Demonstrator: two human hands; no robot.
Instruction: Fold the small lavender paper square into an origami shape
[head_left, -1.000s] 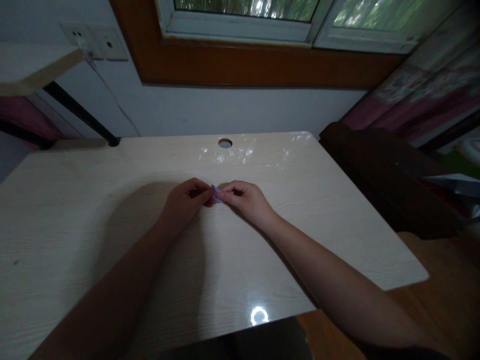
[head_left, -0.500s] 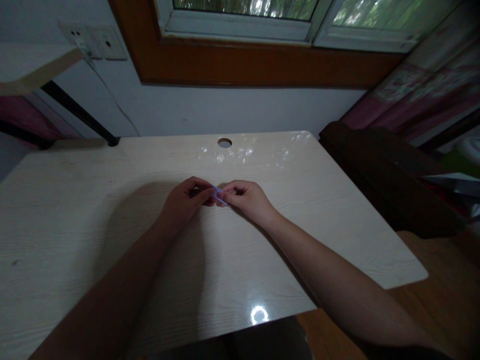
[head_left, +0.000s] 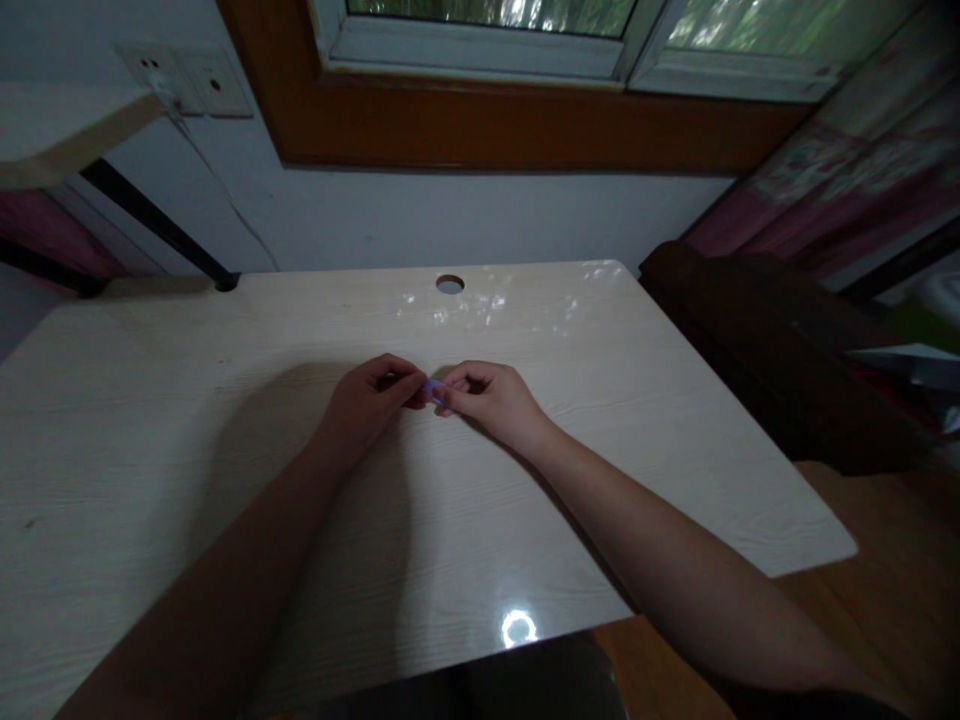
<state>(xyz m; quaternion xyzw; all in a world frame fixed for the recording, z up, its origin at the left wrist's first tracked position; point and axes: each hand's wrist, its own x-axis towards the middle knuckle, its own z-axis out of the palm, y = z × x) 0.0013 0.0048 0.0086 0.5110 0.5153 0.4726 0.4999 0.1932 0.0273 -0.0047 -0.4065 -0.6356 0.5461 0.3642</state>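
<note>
Between my two hands is a small purple piece (head_left: 433, 389), thin and flat like folded paper, mostly covered by fingers. My left hand (head_left: 373, 392) pinches its left end between thumb and fingertips. On the other side, my right hand (head_left: 491, 392) is closed on its right end, thumb on top. Both hands are just over the middle of the pale wood-grain table (head_left: 562, 500), fingertips close together. The exact shape of the purple piece is too small and hidden to tell.
Near the table's back edge is a round cable hole (head_left: 450, 285). A raised shelf (head_left: 75, 130) on black legs stands at the back left, below wall sockets (head_left: 184, 80) with a plugged-in white cord. Dark wooden furniture (head_left: 757, 340) adjoins the right side.
The purple piece has turned in my fingers: its long slanted edge showed before, and now a shorter, flatter part shows. Both hands stay in nearly the same place.
</note>
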